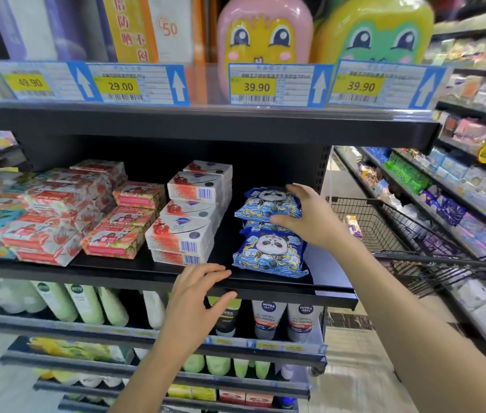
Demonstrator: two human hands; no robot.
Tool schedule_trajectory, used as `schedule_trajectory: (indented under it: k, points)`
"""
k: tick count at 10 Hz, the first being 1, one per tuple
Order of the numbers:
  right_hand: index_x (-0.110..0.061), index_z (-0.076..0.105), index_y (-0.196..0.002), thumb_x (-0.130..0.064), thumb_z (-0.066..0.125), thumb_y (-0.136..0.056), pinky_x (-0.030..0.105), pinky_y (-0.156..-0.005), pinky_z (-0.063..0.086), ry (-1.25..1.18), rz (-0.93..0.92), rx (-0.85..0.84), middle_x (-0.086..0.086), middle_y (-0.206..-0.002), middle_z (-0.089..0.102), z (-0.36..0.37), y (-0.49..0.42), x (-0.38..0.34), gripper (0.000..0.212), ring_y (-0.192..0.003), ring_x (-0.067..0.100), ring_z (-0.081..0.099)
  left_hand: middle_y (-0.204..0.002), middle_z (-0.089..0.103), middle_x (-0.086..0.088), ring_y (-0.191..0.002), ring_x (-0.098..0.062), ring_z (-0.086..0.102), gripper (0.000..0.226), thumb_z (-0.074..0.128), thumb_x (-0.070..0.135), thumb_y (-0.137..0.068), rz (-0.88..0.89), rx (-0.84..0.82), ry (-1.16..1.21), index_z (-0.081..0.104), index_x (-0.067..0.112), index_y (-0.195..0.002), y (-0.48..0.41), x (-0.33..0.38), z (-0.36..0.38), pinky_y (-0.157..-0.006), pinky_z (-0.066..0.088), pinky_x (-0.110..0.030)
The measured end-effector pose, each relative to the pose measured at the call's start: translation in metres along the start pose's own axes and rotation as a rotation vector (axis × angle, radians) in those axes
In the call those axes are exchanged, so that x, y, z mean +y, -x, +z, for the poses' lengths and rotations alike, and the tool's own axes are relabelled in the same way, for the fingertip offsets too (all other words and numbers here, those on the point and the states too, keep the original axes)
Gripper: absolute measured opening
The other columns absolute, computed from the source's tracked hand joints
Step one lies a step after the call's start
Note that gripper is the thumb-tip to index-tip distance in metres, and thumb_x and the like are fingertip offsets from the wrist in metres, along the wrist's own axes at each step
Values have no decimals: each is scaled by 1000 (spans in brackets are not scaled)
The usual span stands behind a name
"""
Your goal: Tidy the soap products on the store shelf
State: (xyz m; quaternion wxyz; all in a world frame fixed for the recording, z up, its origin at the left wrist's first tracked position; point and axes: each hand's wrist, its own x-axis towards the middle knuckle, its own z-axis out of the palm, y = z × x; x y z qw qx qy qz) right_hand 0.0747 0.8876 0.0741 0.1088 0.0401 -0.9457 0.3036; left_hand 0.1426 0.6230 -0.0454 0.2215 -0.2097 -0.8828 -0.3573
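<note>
Blue panda stack: R hand (pixel 310 217) grips top pack (pixel 265 202), lower pack (pixel 269 254) under it at shelf front. L hand (pixel 197 293) relaxed, resting on shelf lip (pixel 295 289), holds nothing. White soap boxes (pixel 186 225) left of R hand look squared. Red-wrapped bars (pixel 57 216) beyond L hand jumbled, so approx half done imo.

black wire cart (pixel 399 234) at right, nivea men tubes (pixel 268 318) low down, yellow price tags (pixel 256 86) before cartoon-faced bottles (pixel 265 34)

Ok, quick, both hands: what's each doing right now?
Left hand: open, resting on the shelf edge.
Right hand: holds the upper panda pack.
</note>
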Motion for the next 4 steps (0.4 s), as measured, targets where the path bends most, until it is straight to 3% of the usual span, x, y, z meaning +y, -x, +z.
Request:
schedule_trajectory:
  k: [1, 2, 3, 4]
  points:
    - [-12, 32, -159, -45, 75, -90, 31, -120, 25, 29, -39, 10, 4, -165, 29, -2, 3, -4, 88, -152, 21, 28, -124, 60, 19, -121, 2, 47, 39, 80, 32, -87, 2, -27, -29, 72, 25, -124, 0, 6, -3, -110, 31, -22]
    - [-13, 35, -158, -46, 70, -93, 35, -121, 25, 107, -89, 70, 6, -165, 30, 2, 15, -6, 80, -152, 23, 26, -126, 57, 20, -121, 7, 43, 38, 77, 32, -90, -10, -60, -56, 71, 25, -126, -1, 10, -8, -108, 20, -3]
    - [-14, 41, -155, -44, 65, -97, 40, -119, 31, 197, -136, 138, 9, -163, 33, 5, 38, -12, 69, -151, 27, 28, -126, 60, 17, -121, 0, 49, 32, 73, 30, -93, -11, -11, -80, 72, 24, -124, 0, 15, -18, -105, 26, -7]
    - [-3, 57, -141, -28, 74, -93, 48, -106, 47, 321, -280, 287, 18, -148, 52, 17, 61, -25, 57, -137, 38, 48, -124, 65, 11, -117, -8, 54, 28, 70, 26, -95, -18, 53, -143, 72, 20, -123, 0, 12, -35, -99, 36, -19]
